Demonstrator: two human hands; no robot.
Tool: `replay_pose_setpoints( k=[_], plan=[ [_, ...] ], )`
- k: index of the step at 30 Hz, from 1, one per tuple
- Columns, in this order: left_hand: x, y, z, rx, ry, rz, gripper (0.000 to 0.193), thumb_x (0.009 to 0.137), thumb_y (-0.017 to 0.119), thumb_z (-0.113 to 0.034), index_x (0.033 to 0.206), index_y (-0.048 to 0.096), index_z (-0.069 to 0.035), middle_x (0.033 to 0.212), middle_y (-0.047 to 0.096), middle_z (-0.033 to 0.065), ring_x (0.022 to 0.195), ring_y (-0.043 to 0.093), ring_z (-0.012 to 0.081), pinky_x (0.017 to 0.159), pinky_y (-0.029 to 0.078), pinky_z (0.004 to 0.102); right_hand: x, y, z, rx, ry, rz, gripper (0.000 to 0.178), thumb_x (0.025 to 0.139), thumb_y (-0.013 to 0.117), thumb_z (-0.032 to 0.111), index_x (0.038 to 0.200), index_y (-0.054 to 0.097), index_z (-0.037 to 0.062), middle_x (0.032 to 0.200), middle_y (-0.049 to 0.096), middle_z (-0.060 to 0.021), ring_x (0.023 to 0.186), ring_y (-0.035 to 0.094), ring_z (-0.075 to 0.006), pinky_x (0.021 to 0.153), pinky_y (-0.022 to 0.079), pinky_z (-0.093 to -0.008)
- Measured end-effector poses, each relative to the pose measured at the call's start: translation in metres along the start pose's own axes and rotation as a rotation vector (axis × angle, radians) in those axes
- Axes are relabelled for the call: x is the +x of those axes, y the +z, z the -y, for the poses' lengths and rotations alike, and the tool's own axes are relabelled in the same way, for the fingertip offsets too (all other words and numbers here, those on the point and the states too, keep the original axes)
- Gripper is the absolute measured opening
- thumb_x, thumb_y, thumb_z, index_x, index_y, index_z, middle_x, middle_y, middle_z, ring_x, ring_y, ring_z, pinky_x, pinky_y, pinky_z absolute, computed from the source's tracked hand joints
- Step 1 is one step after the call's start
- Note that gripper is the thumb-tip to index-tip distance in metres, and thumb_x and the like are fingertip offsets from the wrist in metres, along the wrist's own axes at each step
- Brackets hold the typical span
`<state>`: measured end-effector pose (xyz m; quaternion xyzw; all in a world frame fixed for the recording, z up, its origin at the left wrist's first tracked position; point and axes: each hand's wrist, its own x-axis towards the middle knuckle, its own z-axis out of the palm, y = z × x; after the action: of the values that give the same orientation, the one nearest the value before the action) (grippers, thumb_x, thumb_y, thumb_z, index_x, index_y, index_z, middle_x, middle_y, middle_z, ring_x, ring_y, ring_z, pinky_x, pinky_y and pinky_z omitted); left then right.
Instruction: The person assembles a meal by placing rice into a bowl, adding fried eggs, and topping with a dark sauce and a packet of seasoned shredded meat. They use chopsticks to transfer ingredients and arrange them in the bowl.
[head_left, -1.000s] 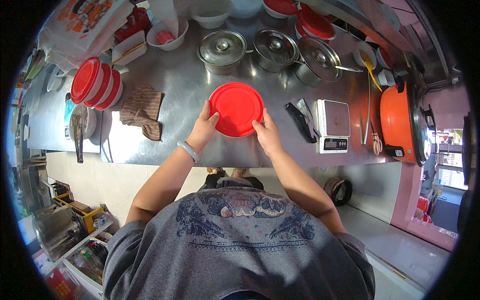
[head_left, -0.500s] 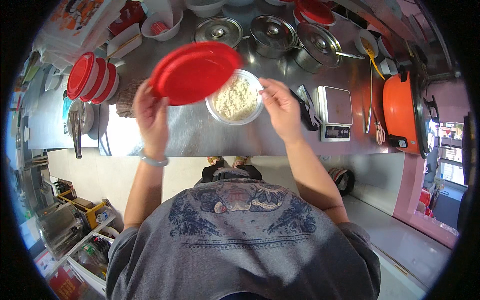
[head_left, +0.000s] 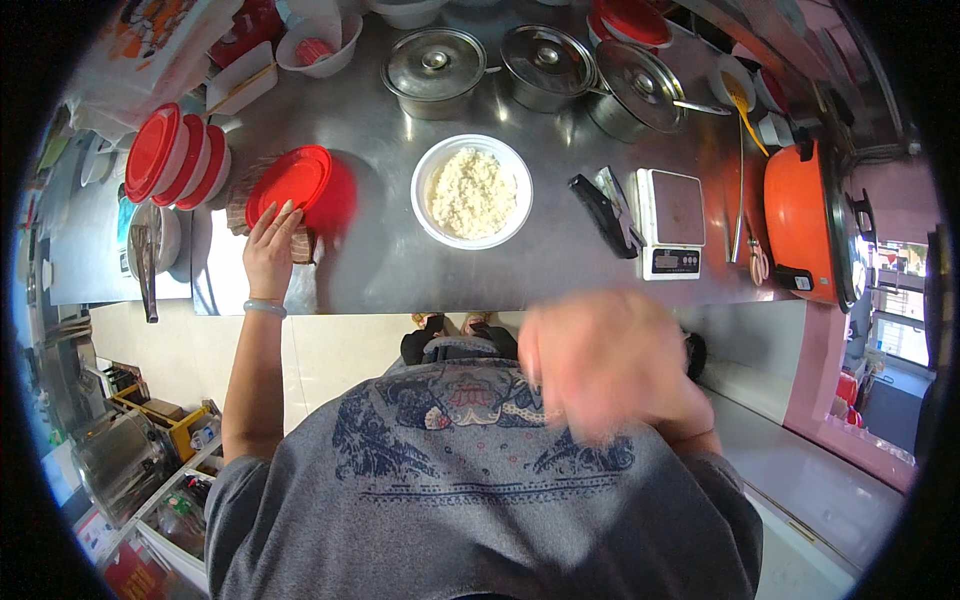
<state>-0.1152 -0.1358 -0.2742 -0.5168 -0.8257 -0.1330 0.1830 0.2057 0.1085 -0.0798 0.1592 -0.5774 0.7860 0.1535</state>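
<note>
At the left of the steel table, a round red lid [head_left: 290, 185] lies on a folded brown cloth [head_left: 303, 246]. My left hand [head_left: 268, 250] rests at the lid's near edge, its fingers stretched out and apart, their tips on the red plastic. A white round bowl [head_left: 420, 222] filled with cooked white rice [head_left: 472, 192] stands uncovered in the middle, with neither hand on it. Raised in front of my chest, past the table's near edge, my right hand [head_left: 610, 365] is smeared by motion, so its fingers cannot be made out.
Red-lidded bowls [head_left: 155, 155] stand at the left, near metal tongs [head_left: 148, 262]. Several lidded steel pots [head_left: 435, 75] line the back. Right of the rice lie a black-handled tool [head_left: 605, 215], a scale [head_left: 672, 225], scissors [head_left: 759, 260] and a big orange cooker [head_left: 798, 225].
My left hand has carried the red lid from above the rice bowl leftward and down onto the brown cloth. My right hand has left the bowl's rim and drawn back toward my chest.
</note>
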Motion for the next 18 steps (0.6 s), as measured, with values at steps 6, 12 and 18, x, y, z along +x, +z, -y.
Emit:
replay_pose_setpoints(
  k=[6, 12, 18],
  plan=[
    [0.009, 0.013, -0.009, -0.045, 0.116, -0.051, 0.027, 0.075, 0.062, -0.007, 0.100, 0.067, -0.014, 0.114, 0.063, 0.0010, 0.110, 0.056, 0.0243, 0.091, 0.046, 0.0379, 0.055, 0.072, 0.018, 0.251, -0.465, 0.050, 0.012, 0.084, 0.062, 0.013, 0.088, 0.073, 0.0163, 0.083, 0.065, -0.0149, 0.049, 0.048, -0.0183, 0.046, 0.036, -0.0311],
    [0.015, 0.030, -0.002, 0.011, 0.019, 0.078, 0.031, 0.074, 0.058, -0.005, 0.101, 0.067, -0.015, 0.116, 0.062, 0.0007, 0.115, 0.053, 0.0243, 0.097, 0.042, 0.0393, 0.071, 0.079, 0.010, 0.122, -0.606, 0.103, 0.019, 0.091, 0.053, 0.014, 0.095, 0.071, 0.0186, 0.087, 0.063, -0.0139, 0.050, 0.049, -0.0171, 0.044, 0.037, -0.0293],
    [0.023, -0.005, -0.006, -0.074, 0.031, -0.095, 0.030, 0.073, 0.058, -0.005, 0.101, 0.066, -0.013, 0.114, 0.063, 0.0031, 0.114, 0.054, 0.0257, 0.097, 0.042, 0.0403, 0.044, 0.018, 0.013, -0.268, -0.050, 0.232, 0.012, 0.080, 0.064, 0.017, 0.088, 0.063, 0.0076, 0.096, 0.061, -0.0108, 0.078, 0.059, -0.0260, 0.069, 0.047, -0.0341]
  ],
)
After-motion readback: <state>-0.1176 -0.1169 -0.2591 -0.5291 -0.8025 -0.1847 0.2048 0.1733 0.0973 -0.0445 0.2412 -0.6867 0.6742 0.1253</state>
